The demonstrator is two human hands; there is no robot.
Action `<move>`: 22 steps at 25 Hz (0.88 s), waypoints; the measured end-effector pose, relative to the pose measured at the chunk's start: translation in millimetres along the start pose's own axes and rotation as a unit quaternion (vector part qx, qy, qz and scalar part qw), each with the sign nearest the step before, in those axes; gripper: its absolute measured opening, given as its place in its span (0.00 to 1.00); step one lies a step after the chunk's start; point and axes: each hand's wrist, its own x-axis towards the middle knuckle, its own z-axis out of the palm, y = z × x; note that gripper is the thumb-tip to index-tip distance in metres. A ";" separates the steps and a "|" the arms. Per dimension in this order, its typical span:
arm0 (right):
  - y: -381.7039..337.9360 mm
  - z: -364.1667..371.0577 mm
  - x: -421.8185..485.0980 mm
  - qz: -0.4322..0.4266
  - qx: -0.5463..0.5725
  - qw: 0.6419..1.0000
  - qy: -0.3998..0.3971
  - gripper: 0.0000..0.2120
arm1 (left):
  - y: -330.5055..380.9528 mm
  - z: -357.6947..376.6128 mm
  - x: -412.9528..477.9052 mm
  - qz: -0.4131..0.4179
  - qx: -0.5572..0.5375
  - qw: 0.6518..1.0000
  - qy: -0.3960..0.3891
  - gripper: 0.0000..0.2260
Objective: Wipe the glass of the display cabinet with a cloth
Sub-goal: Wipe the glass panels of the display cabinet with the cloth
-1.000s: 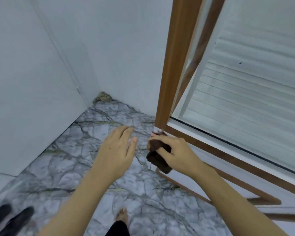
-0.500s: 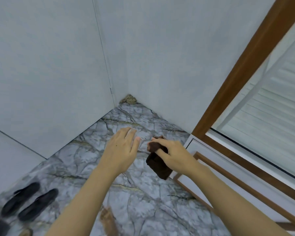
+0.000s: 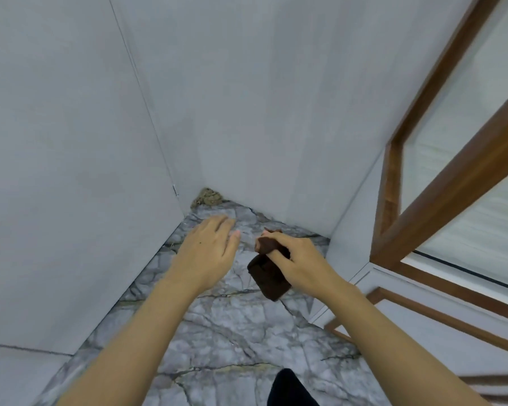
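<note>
Right-hand fingers (image 3: pixel 279 240) are curled tight round one dark brown cloth (image 3: pixel 269 278), bunched up, with a wad poking out above the index finger and the rest hanging below the palm. So the right hand (image 3: pixel 301 265) is gripping it in the air over the floor, not touching anything else.

Left-hand fingers (image 3: pixel 219 228) are straight and loosely together, holding nothing. The left hand (image 3: pixel 208 254) hovers palm-down just beside the cloth, with a small gap between the thumb tip and the wad.

Both bare forearms come in from the bottom edge. Under them there's a grey veined marble floor (image 3: pixel 232 332), and two plain grey walls (image 3: pixel 71 142) meet in a corner with one brownish clump (image 3: pixel 207 196) sitting in it (no idea what that is).

The display cabinet (image 3: pixel 349 244) is off to the right, with a wooden frame (image 3: pixel 452 186) and glass (image 3: pixel 467 112). The cloth is well clear of the glass, left of the cabinet's near corner.
</note>
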 end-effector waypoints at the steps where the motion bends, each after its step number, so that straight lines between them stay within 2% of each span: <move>1: 2.6 -3.1 7.9 0.009 -0.006 1.000 0.011 0.17 | -0.4 -0.8 17.3 0.016 -0.002 1.000 -0.005 0.35; 7: 31.4 -32.3 63.1 0.060 0.005 0.994 0.087 0.16 | 13.0 10.9 129.7 0.118 -0.024 0.993 -0.013 0.30; 11: 51.5 -82.5 113.8 0.101 0.031 0.982 0.156 0.16 | 32.0 19.2 224.8 0.190 -0.033 0.981 -0.028 0.36; 14: 58.9 -122.4 137.4 0.119 0.042 0.970 0.210 0.16 | 57.1 14.7 289.8 0.241 -0.046 0.969 -0.029 0.35; 18: 64.2 -162.4 146.8 0.165 0.046 0.942 0.287 0.19 | 105.5 6.9 355.8 0.344 -0.085 0.935 -0.012 0.31; 22: 64.4 -193.6 149.1 0.196 0.035 0.899 0.391 0.18 | 159.4 3.6 407.3 0.454 -0.129 0.882 -0.011 0.28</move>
